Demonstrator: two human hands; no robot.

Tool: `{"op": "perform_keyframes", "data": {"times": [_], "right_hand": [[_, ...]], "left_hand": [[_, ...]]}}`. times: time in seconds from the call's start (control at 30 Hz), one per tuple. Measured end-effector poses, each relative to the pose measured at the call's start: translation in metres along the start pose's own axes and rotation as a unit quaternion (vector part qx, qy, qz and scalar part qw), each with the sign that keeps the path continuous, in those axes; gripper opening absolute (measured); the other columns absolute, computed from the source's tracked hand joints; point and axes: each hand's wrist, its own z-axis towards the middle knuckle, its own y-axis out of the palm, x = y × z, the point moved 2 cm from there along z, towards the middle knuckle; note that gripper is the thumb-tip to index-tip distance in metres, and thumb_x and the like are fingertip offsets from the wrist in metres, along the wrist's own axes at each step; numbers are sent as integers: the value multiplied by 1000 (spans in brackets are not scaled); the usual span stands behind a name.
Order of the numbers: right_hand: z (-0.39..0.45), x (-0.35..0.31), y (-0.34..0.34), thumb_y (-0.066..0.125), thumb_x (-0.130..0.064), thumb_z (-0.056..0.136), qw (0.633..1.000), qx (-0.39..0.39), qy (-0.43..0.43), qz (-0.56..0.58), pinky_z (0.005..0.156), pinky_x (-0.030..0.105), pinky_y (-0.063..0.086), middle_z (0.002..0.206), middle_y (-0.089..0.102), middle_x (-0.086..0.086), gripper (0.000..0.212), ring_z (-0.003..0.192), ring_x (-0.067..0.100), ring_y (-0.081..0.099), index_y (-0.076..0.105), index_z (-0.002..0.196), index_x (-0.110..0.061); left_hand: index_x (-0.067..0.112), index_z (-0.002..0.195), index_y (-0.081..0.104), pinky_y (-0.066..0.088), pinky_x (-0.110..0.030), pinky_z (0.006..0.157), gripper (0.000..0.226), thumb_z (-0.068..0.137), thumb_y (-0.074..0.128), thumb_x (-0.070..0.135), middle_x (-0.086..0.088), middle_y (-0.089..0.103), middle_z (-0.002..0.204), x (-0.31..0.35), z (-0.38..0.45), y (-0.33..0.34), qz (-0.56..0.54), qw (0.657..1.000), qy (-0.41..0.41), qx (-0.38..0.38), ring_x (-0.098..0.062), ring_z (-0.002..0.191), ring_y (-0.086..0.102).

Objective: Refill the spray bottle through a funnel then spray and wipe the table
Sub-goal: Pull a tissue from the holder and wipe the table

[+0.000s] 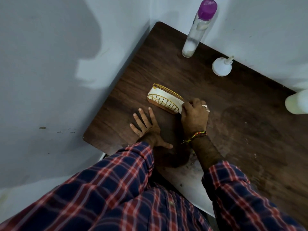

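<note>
while the left hand (148,129) lies flat with fingers spread on the table (241,130) near its front-left corner, the right hand (194,115) is pinched shut on the end of a white tissue (164,95) sticking out of the gold wire holder (164,100), which sits just beyond the left fingertips. so to me this looks like the grab-a-wipe bit, with the spraying probably done since there's a faint damp-looking patch toward the right side, though the light is dim and it could be just wear on the wood.

tall clear bottle with the purple cap (198,29) stands at the back edge by the wall corner, the white funnel (222,66) lies tipped over just to its right, also along the back edge, and a pale bottle (296,102) is cut off at the right edge of the view, so can't say which one is the sprayer.

tip for this step: that holder looks light, so slide the left hand up and pin its wooden base before pulling. draw the tissue out along the slot, slowly, not upward, or the whole thing tips and you get a torn corner.
</note>
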Motion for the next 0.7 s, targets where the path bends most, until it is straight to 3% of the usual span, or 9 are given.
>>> {"op": "perform_keyframes", "data": {"times": [0.13,0.23,0.3,0.47,0.53,0.7], "right_hand": [[2,-8,-9,67,-16,86,999,-13,-18,35,72,45,50,88,68,14,8,84,37,62,68,88,-8],[10,-11,-15,55,-24,96,991,-69,27,114,75,47,52,95,68,14,15,90,35,61,58,102,-12],[18,-15,-22,55,-22,96,978,-87,12,189,76,48,53,96,70,10,12,89,33,64,56,104,-13],[38,-29,-45,66,-8,90,938,-33,18,344,78,30,56,89,70,-6,12,87,13,70,64,101,-13],[47,-34,-50,69,-7,87,919,-29,31,392,79,30,57,88,69,-8,14,88,9,70,65,100,-13],[62,-49,-64,69,-4,88,877,-63,45,473,74,33,58,87,71,12,15,85,24,71,66,100,-11]], "left_hand": [[15,134,-49,-16,-72,104,178,34,88,69,-24,-54,139,0,0,0,0,1000,0,-3,-49,131,-44],[15,133,-50,-17,-72,104,178,34,88,70,-24,-54,138,1,0,-1,-2,1000,-4,-4,-49,131,-44],[15,134,-49,-16,-72,104,178,34,88,69,-24,-54,139,1,-1,-1,-1,1000,-1,0,-49,131,-44],[16,136,-48,-18,-72,103,179,33,89,68,-23,-55,137,-1,-1,0,-8,1000,2,10,-48,131,-45],[17,134,-50,-20,-71,102,179,32,89,68,-22,-58,133,-1,0,1,-12,1000,9,12,-48,130,-46],[17,134,-49,-19,-71,103,180,31,89,69,-23,-56,136,-2,0,3,-9,1000,5,16,-48,130,-46]]}}
